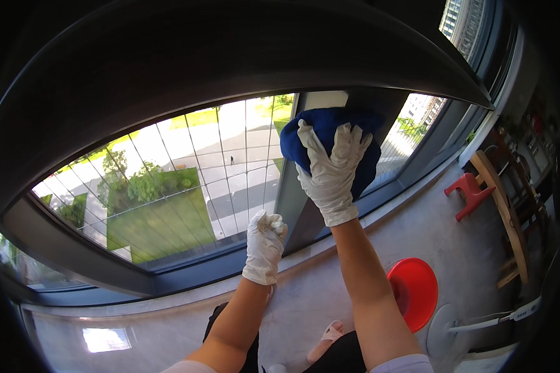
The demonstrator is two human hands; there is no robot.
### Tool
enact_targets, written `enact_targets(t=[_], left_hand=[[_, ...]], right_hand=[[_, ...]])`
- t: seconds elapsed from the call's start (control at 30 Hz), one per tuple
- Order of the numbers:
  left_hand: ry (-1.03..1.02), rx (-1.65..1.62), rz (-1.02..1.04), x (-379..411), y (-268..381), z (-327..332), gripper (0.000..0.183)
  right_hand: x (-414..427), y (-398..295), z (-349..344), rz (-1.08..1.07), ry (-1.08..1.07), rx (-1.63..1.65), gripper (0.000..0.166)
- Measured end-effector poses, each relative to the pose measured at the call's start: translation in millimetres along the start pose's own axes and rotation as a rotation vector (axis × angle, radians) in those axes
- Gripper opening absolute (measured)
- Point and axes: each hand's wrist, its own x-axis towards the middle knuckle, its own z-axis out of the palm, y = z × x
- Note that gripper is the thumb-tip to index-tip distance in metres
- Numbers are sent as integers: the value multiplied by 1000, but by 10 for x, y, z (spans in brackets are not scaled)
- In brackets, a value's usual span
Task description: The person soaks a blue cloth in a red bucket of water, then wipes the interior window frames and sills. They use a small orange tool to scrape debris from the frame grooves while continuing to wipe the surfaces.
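My right hand (333, 179), in a white glove, presses a dark blue cloth (324, 119) with its fingers spread. Behind the cloth are window glass and a dark grey upright of the window frame (287, 200), partly covered by it. My left hand (265, 247), gloved in white too, is curled into a fist just left of that upright. Nothing shows between its fingers, and whether it touches the frame is unclear. To its left stretches a large window pane (168, 200), through which thin wires, lawn and paving far below are visible.
A red bucket (417, 293) stands on the shiny floor (303, 298) beside my right forearm. Close to it is the round white base (441, 331) of a stand with a pole. Further right are a red stool (469, 196) and wooden furniture (504, 217). A pale sill (168, 298) runs below the window.
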Motion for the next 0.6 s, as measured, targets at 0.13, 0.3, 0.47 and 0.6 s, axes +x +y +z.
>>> enact_targets(t=[0.13, 0.3, 0.47, 0.6], left_hand=[[-87, 3, -18, 100, -95, -51, 25], [-34, 22, -43, 28, -14, -16, 23], [13, 169, 7, -50, -49, 124, 26], [-61, 210, -54, -65, -173, 245, 26]], right_hand=[[-1739, -82, 506, 137, -114, 272, 87], [-2193, -255, 523, 195, -255, 320, 79], [-656, 214, 174, 435, 110, 473, 93], [314, 909, -144, 762, 266, 1017, 62]])
